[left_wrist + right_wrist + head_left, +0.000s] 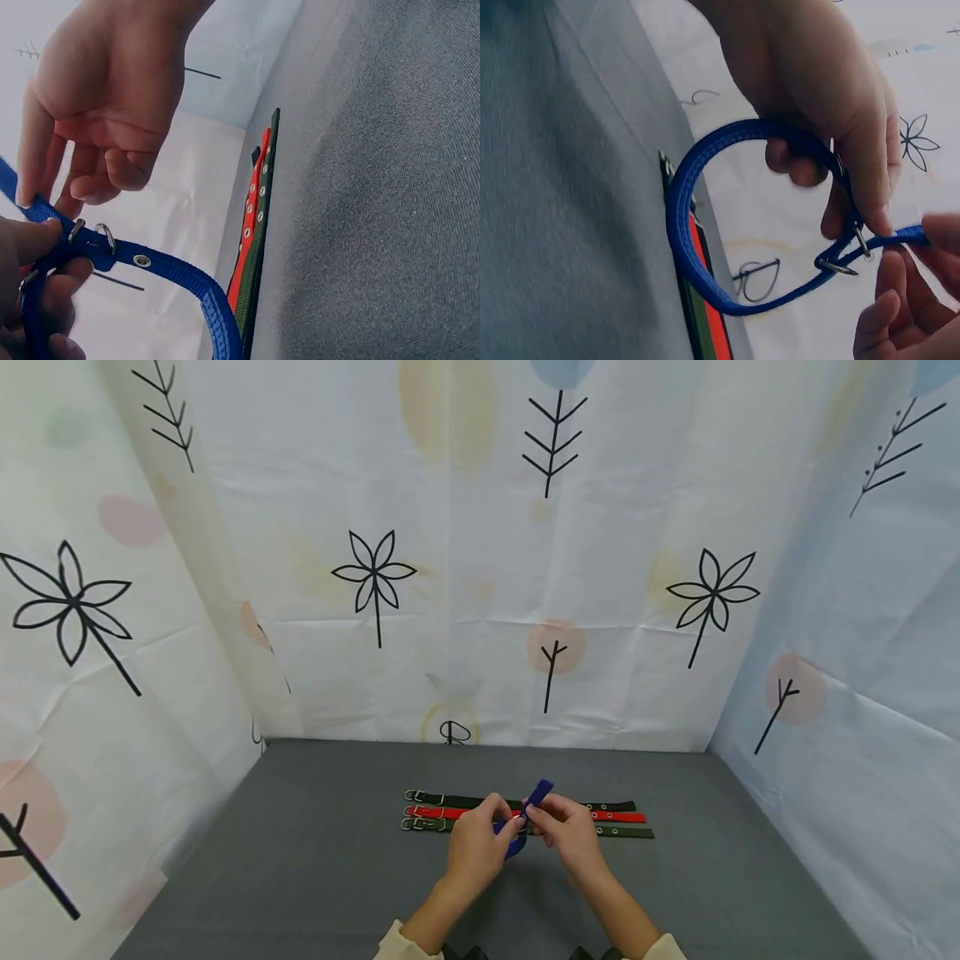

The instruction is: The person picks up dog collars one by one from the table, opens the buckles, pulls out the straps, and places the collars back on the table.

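Note:
A blue webbing pet collar point(540, 792) is held up between both hands, bent into a loop. My left hand point(476, 843) grips it by the buckle end. In the right wrist view, the thumb and fingers of that left hand point(817, 97) press on the strap beside the metal buckle point(863, 241). My right hand point(570, 837) pinches the strap's free end, which passes through the buckle and points up and away. A D-ring point(106, 238) and a metal eyelet point(142, 260) show on the blue strap in the left wrist view.
Behind the hands, three more collars lie flat and parallel on the grey table point(337, 868): black point(465, 801), red point(429, 812) and green point(626, 832). Their buckles are on the left, their eyelet ends on the right. Patterned cloth walls point(465, 685) stand around the table's back and sides.

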Demonstrator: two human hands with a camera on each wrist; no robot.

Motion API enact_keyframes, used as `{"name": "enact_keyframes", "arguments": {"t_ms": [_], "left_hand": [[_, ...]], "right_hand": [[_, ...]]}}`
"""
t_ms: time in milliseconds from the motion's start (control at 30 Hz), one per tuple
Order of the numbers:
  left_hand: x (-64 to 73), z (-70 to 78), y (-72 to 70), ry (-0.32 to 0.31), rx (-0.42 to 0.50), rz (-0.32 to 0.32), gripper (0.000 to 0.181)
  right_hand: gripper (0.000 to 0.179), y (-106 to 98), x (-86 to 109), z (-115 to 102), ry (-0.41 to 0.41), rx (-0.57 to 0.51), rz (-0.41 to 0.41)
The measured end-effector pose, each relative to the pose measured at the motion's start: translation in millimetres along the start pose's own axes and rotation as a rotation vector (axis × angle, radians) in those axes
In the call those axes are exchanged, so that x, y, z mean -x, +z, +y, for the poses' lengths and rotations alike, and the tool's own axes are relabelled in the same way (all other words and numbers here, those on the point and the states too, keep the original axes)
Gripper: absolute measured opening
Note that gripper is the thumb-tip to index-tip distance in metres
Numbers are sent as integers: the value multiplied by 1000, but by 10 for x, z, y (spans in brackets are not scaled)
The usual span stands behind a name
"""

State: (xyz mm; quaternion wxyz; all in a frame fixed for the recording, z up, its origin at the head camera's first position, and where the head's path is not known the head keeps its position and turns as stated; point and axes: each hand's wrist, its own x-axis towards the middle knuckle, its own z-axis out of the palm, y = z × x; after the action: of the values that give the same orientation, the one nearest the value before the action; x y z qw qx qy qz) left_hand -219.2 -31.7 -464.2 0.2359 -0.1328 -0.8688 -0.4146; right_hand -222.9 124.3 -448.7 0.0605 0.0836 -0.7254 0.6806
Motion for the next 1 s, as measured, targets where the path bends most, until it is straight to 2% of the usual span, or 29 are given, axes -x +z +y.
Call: {"name": "enact_keyframes", "arguments": {"t_ms": [133,267,400,567,733,800,1000], "left_hand": [[-3,-13,-9,-21,106,-4,24],[-15,-31,-27,-44,298,-17,20],[-34,-42,-51,-76,429,-22,18],[-42,-36,-81,-125,459,-38,17],[-49,-32,-101,-162,506,-27,17],[-56,-31,-107,-172,516,-17,18],[-47,257,-328,-199,532,-25,11]], "right_hand": [[20,-48,2,-12,-59,79,-110],[33,-115,-2,-4,-96,161,-226],[41,-165,-6,1,-85,175,-340],[38,-188,-4,3,-72,122,-408],[31,-190,-4,43,-68,82,-410],[28,-185,24,-14,-82,79,-411],[24,-169,113,-182,-117,43,-407]]}}
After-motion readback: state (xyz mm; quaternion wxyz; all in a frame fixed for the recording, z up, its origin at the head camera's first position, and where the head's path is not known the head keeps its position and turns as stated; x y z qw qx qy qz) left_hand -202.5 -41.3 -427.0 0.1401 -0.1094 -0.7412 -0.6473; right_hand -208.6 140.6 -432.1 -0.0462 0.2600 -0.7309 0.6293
